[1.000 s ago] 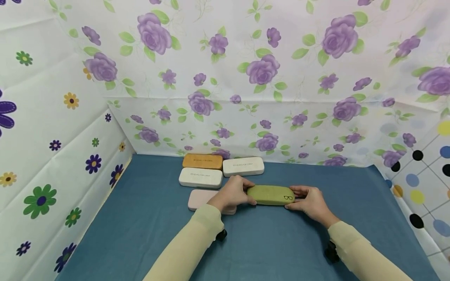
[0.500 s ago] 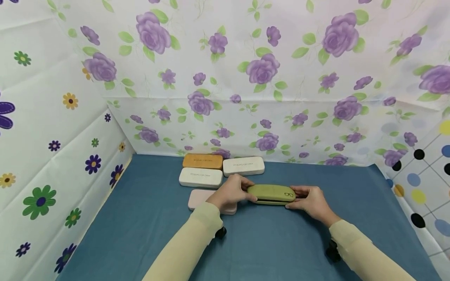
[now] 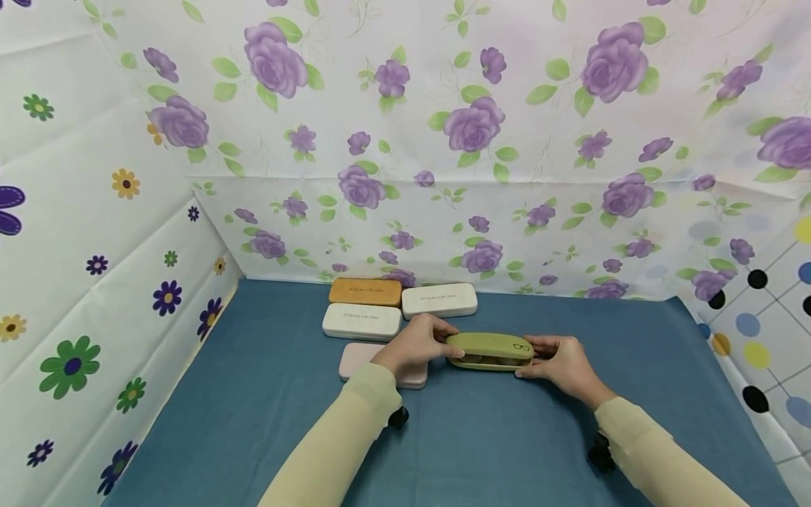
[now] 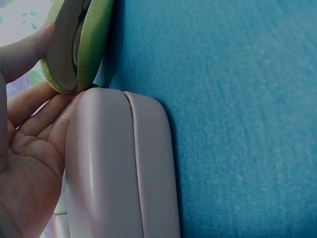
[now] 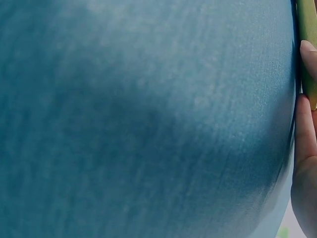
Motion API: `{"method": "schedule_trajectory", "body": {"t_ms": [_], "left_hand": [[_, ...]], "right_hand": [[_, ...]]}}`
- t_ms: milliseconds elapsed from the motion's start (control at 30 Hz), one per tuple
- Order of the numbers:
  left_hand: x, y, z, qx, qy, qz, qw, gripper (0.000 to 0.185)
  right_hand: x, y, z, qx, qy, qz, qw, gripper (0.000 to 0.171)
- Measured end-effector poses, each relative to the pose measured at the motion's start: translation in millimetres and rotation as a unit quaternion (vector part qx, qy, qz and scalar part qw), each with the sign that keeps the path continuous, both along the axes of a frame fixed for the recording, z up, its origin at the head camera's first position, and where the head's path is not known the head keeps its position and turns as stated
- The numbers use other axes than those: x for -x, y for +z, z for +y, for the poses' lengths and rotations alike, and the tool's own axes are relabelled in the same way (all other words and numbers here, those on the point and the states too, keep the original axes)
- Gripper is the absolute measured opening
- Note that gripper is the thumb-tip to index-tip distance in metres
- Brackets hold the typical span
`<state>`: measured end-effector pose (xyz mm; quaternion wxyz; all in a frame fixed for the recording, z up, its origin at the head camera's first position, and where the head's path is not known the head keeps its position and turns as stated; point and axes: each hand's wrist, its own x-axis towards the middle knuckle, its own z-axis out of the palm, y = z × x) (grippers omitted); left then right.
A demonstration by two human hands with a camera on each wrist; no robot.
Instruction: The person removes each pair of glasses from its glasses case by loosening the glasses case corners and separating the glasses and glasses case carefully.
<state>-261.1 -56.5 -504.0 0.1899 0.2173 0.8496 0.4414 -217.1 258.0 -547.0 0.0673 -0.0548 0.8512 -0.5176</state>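
Observation:
A green glasses case [image 3: 491,350] lies on the blue table [image 3: 494,436], its lid lifted a little so a gap shows along the front. My left hand [image 3: 423,344] grips its left end and my right hand [image 3: 557,359] grips its right end. In the left wrist view the green case [image 4: 94,39] stands ajar above my left hand's fingers [image 4: 34,119], beside a pink case [image 4: 119,168]. The right wrist view shows only my right hand's fingers [image 5: 308,148] against the green case's edge [image 5: 308,29].
A pink case [image 3: 361,359] lies partly under my left forearm. Behind it sit a white case [image 3: 362,320], an orange case [image 3: 365,291] and another white case [image 3: 439,300]. Flowered sheets wall in the table at the back and both sides.
The green case's lid has lifted from closed to slightly ajar. Both hands stay at its ends.

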Motion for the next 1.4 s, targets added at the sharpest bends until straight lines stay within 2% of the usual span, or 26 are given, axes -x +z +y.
{"method": "schedule_trajectory", "body": {"t_ms": [333,567,933,1167,1300,1400], "left_hand": [[1.4,-1.7,0.4,-0.021,0.01,-0.021,0.9995,0.047],[-1.8,-1.7,1.0,-0.046,0.029,-0.038,0.9978,0.033],[0.0,0.5,3.1,-0.044,0.039,-0.065,0.9961,0.037],[-1.1,3.5,7.3,-0.03,0.032,-0.028,0.9987,0.038],[-1.1,2.1,10.2,-0.015,0.048,0.007,0.9987,0.041],[-2.8,3.7,10.0,0.007,0.069,0.029,0.9972,0.052]], "right_hand": [[-1.5,0.6,1.6,-0.004,-0.009,-0.007,1.0,0.073],[-4.7,-2.8,-1.1,-0.021,-0.011,-0.005,1.0,0.079],[-6.8,-4.4,-1.7,-0.023,-0.016,0.003,1.0,0.077],[-7.4,0.2,-0.6,-0.033,-0.025,0.005,0.999,0.076],[-5.9,2.5,0.3,-0.037,-0.03,0.001,0.999,0.076],[-4.7,3.3,0.4,-0.04,-0.027,0.0,0.999,0.077]]}}
